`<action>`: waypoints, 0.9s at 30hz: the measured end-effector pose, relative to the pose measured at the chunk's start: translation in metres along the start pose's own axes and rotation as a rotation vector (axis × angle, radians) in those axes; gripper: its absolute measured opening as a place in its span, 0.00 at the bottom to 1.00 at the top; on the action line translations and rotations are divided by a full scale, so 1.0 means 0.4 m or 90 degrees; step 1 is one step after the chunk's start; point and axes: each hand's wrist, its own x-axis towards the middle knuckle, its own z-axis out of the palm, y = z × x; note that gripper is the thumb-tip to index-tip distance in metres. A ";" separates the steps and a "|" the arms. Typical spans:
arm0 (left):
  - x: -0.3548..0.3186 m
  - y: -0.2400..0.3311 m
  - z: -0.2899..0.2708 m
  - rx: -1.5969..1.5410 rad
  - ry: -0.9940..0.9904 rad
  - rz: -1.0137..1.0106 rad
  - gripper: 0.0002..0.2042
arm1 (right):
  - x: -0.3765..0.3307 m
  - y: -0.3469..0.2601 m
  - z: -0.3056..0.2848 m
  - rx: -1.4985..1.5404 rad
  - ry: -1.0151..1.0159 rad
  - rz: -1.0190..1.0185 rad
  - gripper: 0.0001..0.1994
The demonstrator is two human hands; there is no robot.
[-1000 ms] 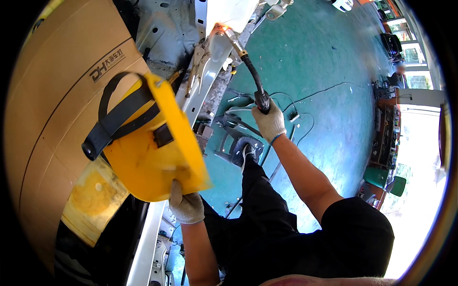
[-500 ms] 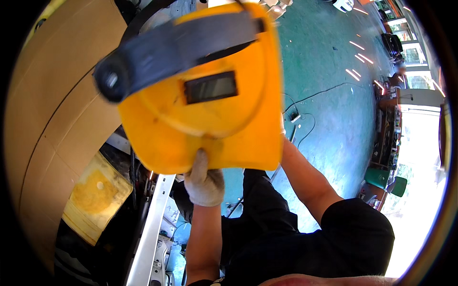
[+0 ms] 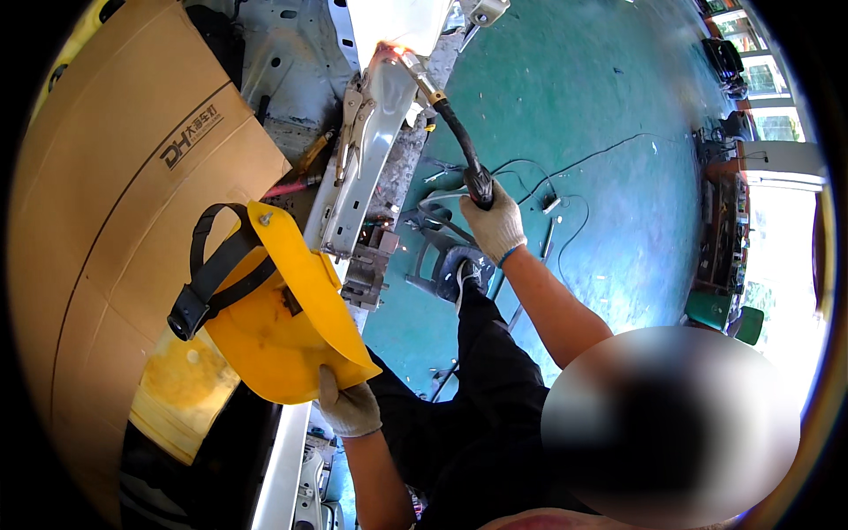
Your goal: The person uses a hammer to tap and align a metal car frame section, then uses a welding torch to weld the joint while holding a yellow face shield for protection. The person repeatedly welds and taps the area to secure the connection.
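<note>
My left hand [image 3: 351, 408], in a pale knit glove, grips the lower edge of a yellow welding mask [image 3: 309, 318]. The mask is tilted to the left, its inner side and black headband [image 3: 221, 265] showing. Gloved as well, my right hand [image 3: 496, 223] is closed round the black handle of a welding torch [image 3: 455, 128]. The torch reaches up to a metal car-body part [image 3: 382, 110], its tip at an orange glowing spot [image 3: 389, 50]. Locking pliers [image 3: 351, 119] are clamped along the left edge of that part.
Cardboard [image 3: 124, 247] covers the left side. Below it lies a stained yellowish slab [image 3: 181, 393]. A dark stool [image 3: 437, 265] stands by my foot. Cables [image 3: 587, 157] run over the green floor [image 3: 574, 88]. A workbench [image 3: 720, 221] lines the right side.
The welding mask has come down to the left and turned on edge, uncovering the metal part, the torch and my right hand. The streaks of sparks over the floor are gone.
</note>
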 end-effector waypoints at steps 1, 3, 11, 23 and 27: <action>-0.001 -0.001 0.011 0.004 -0.010 -0.003 0.23 | -0.001 0.003 0.001 0.004 0.001 0.004 0.16; 0.005 -0.004 0.032 0.007 -0.035 -0.008 0.25 | -0.002 -0.002 0.003 -0.007 0.000 0.010 0.16; 0.051 -0.037 0.277 -0.029 -0.168 -0.035 0.24 | 0.003 0.015 0.006 0.048 -0.002 0.001 0.16; 0.061 -0.076 0.352 -0.014 -0.255 -0.034 0.23 | 0.031 0.061 0.017 0.136 -0.027 -0.038 0.17; 0.047 -0.040 0.221 -0.015 -0.189 -0.041 0.26 | -0.013 -0.047 -0.017 0.041 -0.031 0.043 0.19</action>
